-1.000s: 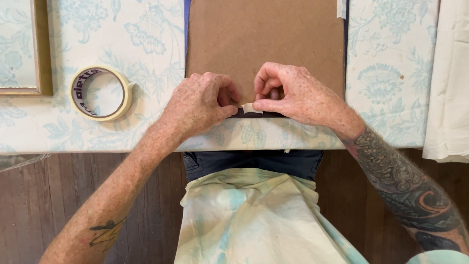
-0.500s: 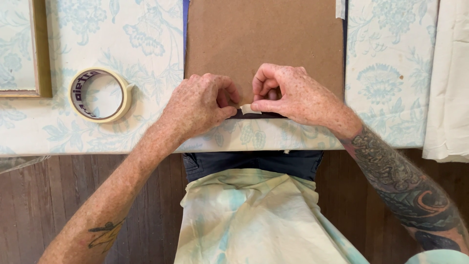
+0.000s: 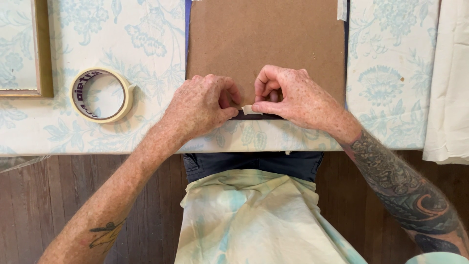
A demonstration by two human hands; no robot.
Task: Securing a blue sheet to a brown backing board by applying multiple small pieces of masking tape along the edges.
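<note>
Working left to right with the brown backing board (image 3: 266, 44) as the anchor: far left of it there's one gilt-edged picture frame (image 3: 44, 49) cut off by the view, then one roll of masking tape (image 3: 101, 94) lying flat on the blue floral tablecloth (image 3: 141, 39), well apart from the board. Your left hand (image 3: 202, 105) is curled at the board's near edge, thumb and forefinger pinched down narrow on the left end of a short strip of tape (image 3: 251, 109). That strip sits right on the board's bottom edge, about mid-width, with its long axis running left-right along the edge. Your right hand (image 3: 293, 98) is on its other end, forefinger laid flat along it and the other fingers tucked in, so both hands are touching it and neither is really nearer; the strip lies between your fingertips. There's one more bit of tape (image 3: 342, 9) at the board's top right corner. Right of the board, past more tablecloth, is one piece of plain cream fabric (image 3: 452, 83) hanging over the table edge. So: two hands, one board, one roll, two tape bits that I can see.
</note>
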